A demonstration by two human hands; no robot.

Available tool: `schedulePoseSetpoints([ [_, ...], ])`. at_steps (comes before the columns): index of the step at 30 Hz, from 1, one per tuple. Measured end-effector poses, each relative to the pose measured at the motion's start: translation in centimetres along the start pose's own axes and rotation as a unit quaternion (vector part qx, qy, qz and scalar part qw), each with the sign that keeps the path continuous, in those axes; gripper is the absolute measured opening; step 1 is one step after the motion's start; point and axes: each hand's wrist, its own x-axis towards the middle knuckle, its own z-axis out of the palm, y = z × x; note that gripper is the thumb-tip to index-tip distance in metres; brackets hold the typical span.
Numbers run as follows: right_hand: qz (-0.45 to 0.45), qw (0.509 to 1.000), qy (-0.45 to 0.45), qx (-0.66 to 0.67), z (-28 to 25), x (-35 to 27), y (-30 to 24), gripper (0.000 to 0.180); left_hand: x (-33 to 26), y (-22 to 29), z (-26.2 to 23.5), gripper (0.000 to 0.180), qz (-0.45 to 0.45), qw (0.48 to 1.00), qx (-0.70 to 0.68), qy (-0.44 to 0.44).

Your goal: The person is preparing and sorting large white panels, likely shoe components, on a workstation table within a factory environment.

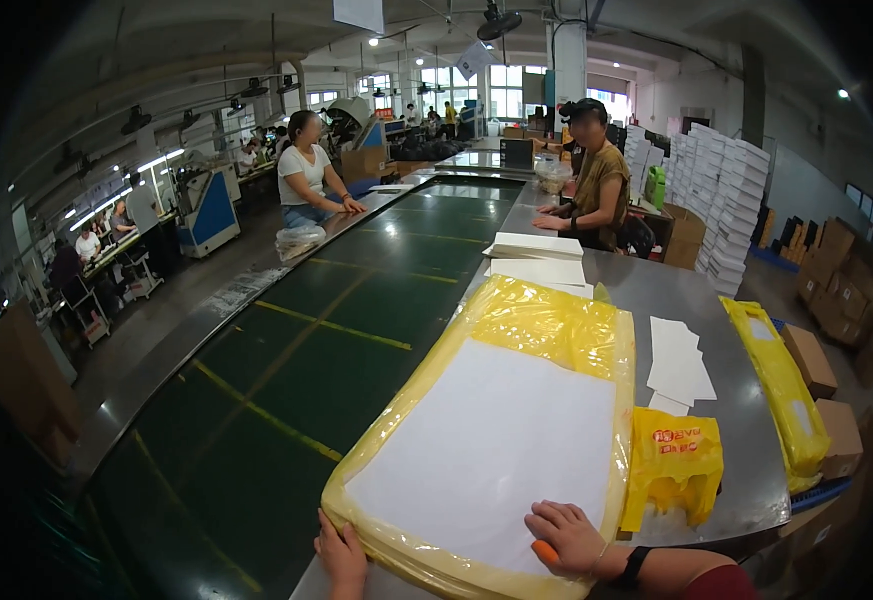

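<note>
Resting flat on the big stack of white sheets (486,450) wrapped in yellow plastic film, your right hand (568,535) lies palm down near the stack's near right corner, fingers loosely spread and pressing on the top sheet rather than closed around anything; a small orange object (545,551) shows under the fingers at the edge, but you cannot tell whether it is pinched or only covered. Your left hand (341,555) sits at the near left corner of the same stack, fingers curled against the yellow-wrapped edge, touching it without a clear grasp. The stack itself lies on the grey metal table (736,400), its left edge overhanging the dark green conveyor belt (286,350) that runs away beside it. Just right of the stack lies a crumpled yellow plastic bag (672,460), and beyond that bag a few loose white sheets (678,365). Farther right of the stack, along the table's edge, lies a long yellow-wrapped bundle (781,385). Beyond the stack's far end sit more white stacks (536,258), and a person in an olive shirt (596,180) works there, well apart from you.
</note>
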Motion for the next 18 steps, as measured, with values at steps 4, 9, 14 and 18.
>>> schedulePoseSetpoints([
  [4,0.004,1.0,-0.018,0.001,-0.1,0.1,0.1,0.046,-0.2,0.1,-0.2,0.06,-0.002,1.0,-0.012,-0.007],
  [9,0.004,0.999,-0.029,-0.022,0.0,0.0,0.2,0.046,0.1,0.2,-0.4,0.062,-0.024,0.999,-0.034,-0.024],
  [14,0.017,0.999,-0.035,-0.019,-0.4,0.2,-0.4,0.046,0.1,-0.1,-0.5,0.062,-0.025,0.997,-0.058,-0.042],
  [18,0.019,0.999,-0.042,-0.016,-0.2,0.3,-0.4,0.046,0.1,-0.4,-0.6,0.062,-0.024,0.997,-0.065,-0.045],
])
